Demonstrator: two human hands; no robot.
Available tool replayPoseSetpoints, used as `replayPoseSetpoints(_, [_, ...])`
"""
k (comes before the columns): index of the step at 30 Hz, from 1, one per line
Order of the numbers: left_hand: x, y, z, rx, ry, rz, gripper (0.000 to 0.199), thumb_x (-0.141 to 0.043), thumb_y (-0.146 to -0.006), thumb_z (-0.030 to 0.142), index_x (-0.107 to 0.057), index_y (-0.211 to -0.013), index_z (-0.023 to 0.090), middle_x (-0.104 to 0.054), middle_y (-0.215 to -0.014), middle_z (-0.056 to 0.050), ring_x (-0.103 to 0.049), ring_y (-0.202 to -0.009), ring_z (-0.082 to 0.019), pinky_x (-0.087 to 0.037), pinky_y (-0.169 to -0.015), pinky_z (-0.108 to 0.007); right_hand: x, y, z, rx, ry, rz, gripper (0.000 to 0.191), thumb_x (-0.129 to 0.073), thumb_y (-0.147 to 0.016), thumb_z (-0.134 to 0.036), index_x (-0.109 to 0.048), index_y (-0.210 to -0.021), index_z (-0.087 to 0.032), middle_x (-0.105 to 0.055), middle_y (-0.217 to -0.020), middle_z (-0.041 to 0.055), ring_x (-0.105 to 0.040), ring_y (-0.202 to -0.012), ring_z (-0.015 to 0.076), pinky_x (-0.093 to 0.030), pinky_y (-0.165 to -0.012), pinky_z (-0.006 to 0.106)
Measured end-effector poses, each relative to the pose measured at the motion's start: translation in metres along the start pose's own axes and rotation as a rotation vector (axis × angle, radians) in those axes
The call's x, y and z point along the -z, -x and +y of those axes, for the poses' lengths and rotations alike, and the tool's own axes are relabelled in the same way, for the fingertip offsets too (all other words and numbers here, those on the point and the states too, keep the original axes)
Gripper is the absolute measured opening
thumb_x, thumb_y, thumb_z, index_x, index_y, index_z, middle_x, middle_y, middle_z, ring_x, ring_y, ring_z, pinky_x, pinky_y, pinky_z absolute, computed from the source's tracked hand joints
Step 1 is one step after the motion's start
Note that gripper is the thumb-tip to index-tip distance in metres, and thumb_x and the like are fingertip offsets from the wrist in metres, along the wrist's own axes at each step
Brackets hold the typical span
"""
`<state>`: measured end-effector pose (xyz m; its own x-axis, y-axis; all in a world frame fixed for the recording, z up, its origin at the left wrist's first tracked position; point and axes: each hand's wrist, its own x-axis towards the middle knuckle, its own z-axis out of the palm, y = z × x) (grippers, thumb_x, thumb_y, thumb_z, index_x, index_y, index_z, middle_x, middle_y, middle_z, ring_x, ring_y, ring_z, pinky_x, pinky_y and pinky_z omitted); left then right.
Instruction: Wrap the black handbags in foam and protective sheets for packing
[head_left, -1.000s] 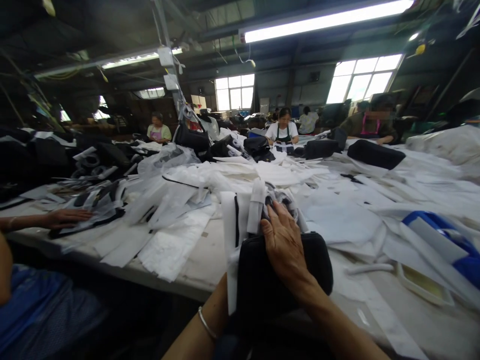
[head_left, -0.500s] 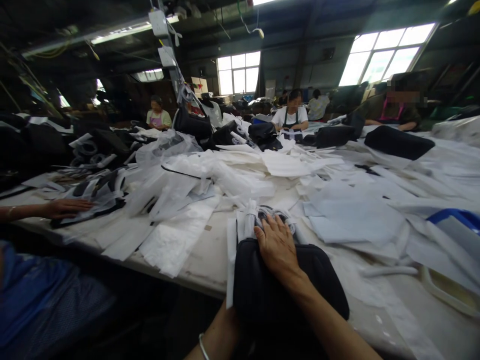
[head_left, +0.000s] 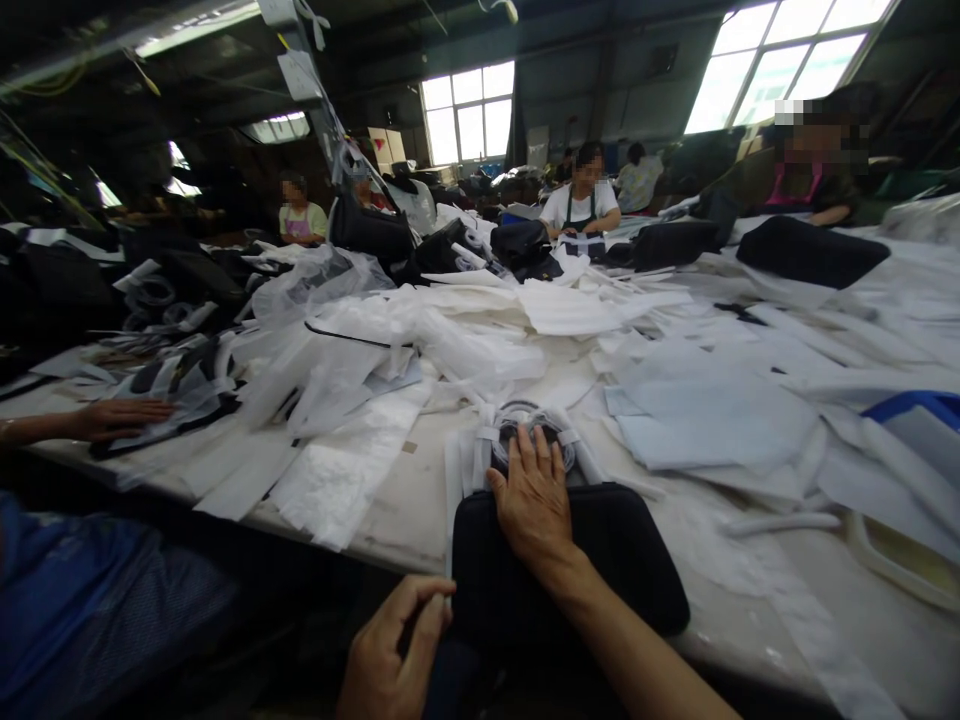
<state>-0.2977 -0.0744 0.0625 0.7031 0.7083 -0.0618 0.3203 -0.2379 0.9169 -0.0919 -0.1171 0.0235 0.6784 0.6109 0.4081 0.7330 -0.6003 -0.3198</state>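
Leftward, at nine o'clock, a co-worker's hand (head_left: 131,418) is laid on translucent plastic film (head_left: 193,405). At seven o'clock, the left hand (head_left: 397,650) is closed thumb to forefinger by a thin white strip (head_left: 450,530); whether the strip is gripped cannot be told. Toward five o'clock, a matte black case with rounded corners (head_left: 630,560) is seen, and at its eleven o'clock a grey coiled cord (head_left: 517,412) is covered by the open, spread right hand (head_left: 534,500). At four o'clock, a shallow cream tray (head_left: 859,540) is surrounded by white sheets (head_left: 720,410).
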Motion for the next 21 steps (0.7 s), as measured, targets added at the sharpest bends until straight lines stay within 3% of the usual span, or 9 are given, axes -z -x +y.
replayPoseSetpoints(3, [-0.031, -0.034, 0.056, -0.358, 0.018, 0.052, 0.028, -0.046, -0.096, 0.035, -0.064, -0.114, 0.024, -0.067, -0.111, -0.006, -0.064, -0.102, -0.019, -0.05, -0.092, -0.03, -0.001, 0.0, 0.005, 0.002, -0.106, 0.028, 0.047, -0.049, -0.093, -0.031, -0.055, -0.134, -0.008, -0.04, -0.151, 0.0167, -0.025, -0.144, 0.0359, -0.017, -0.117, 0.055])
replayPoseSetpoints(5, [-0.066, -0.072, 0.077, -0.557, 0.061, 0.064, 0.029, -0.042, -0.096, 0.027, -0.061, -0.118, 0.022, -0.064, -0.121, -0.007, -0.059, -0.114, -0.019, -0.046, -0.102, -0.034, -0.002, 0.001, 0.011, -0.009, -0.3, 0.078, 0.043, -0.047, -0.093, -0.027, -0.056, -0.133, -0.013, -0.047, -0.147, 0.0149, -0.031, -0.142, 0.0335, -0.019, -0.117, 0.055])
replayPoseSetpoints(6, [-0.084, -0.092, 0.08, -0.575, 0.098, 0.099, 0.029, -0.041, -0.096, 0.025, -0.061, -0.116, 0.021, -0.065, -0.119, -0.007, -0.059, -0.114, -0.019, -0.045, -0.103, -0.035, -0.001, 0.001, 0.015, -0.017, -0.402, 0.111, 0.041, -0.044, -0.093, -0.025, -0.057, -0.131, -0.016, -0.052, -0.143, 0.0134, -0.035, -0.14, 0.0312, -0.022, -0.117, 0.054])
replayPoseSetpoints(9, [-0.123, -0.146, 0.067, -0.522, 0.052, 0.213, 0.029, -0.036, -0.096, 0.02, -0.06, -0.111, 0.017, -0.068, -0.11, -0.009, -0.064, -0.104, -0.018, -0.051, -0.096, -0.037, 0.005, 0.002, 0.024, -0.103, -0.703, 0.213, 0.036, -0.036, -0.095, -0.023, -0.065, -0.116, -0.018, -0.061, -0.132, 0.0106, -0.048, -0.131, 0.024, -0.035, -0.113, 0.045])
replayPoseSetpoints(11, [-0.135, -0.167, 0.05, -0.553, 0.019, 0.187, 0.027, -0.038, -0.094, 0.019, -0.062, -0.107, 0.017, -0.069, -0.106, -0.009, -0.064, -0.103, -0.02, -0.051, -0.096, -0.041, 0.017, 0.002, 0.029, -0.232, -0.915, 0.222, 0.031, -0.039, -0.094, -0.025, -0.066, -0.108, -0.019, -0.065, -0.125, 0.0096, -0.055, -0.123, 0.0221, -0.042, -0.107, 0.04])
replayPoseSetpoints(14, [-0.138, -0.175, 0.034, -0.624, -0.032, 0.14, 0.026, -0.041, -0.091, 0.016, -0.063, -0.105, 0.018, -0.067, -0.11, -0.009, -0.061, -0.111, -0.022, -0.047, -0.103, -0.045, 0.048, 0.001, 0.044, -0.382, -1.172, 0.04, 0.027, -0.052, -0.088, -0.03, -0.066, -0.108, -0.019, -0.071, -0.109, 0.0067, -0.064, -0.105, 0.0225, -0.05, -0.094, 0.036])
replayPoseSetpoints(16, [-0.139, -0.173, 0.032, -0.684, -0.117, 0.152, 0.028, -0.04, -0.091, 0.014, -0.062, -0.107, 0.019, -0.065, -0.114, -0.009, -0.058, -0.115, -0.022, -0.046, -0.103, -0.045, 0.07, 0.0, 0.067, -0.38, -1.124, -0.096, 0.027, -0.056, -0.085, -0.034, -0.068, -0.105, -0.019, -0.072, -0.1, 0.005, -0.067, -0.095, 0.0222, -0.052, -0.087, 0.034])
replayPoseSetpoints(18, [-0.142, -0.168, 0.033, -0.754, -0.254, 0.198, 0.029, -0.039, -0.092, 0.012, -0.061, -0.11, 0.018, -0.064, -0.117, -0.01, -0.057, -0.117, -0.022, -0.047, -0.103, -0.044, 0.086, -0.001, 0.099, -0.373, -0.928, -0.119, 0.025, -0.055, -0.085, -0.035, -0.068, -0.1, -0.02, -0.072, -0.093, 0.0044, -0.067, -0.087, 0.0213, -0.052, -0.083, 0.033])
replayPoseSetpoints(21, [-0.147, -0.161, 0.036, -0.808, -0.514, 0.283, 0.033, -0.044, -0.089, 0.009, -0.059, -0.117, 0.017, -0.062, -0.125, -0.012, -0.052, -0.126, -0.026, -0.04, -0.109, -0.053, 0.09, 0.0, 0.152, -0.273, -0.565, -0.143, 0.025, -0.052, -0.083, -0.027, -0.067, -0.101, -0.019, -0.07, -0.1, 0.0066, -0.066, -0.089, 0.0215, -0.05, -0.085, 0.034])
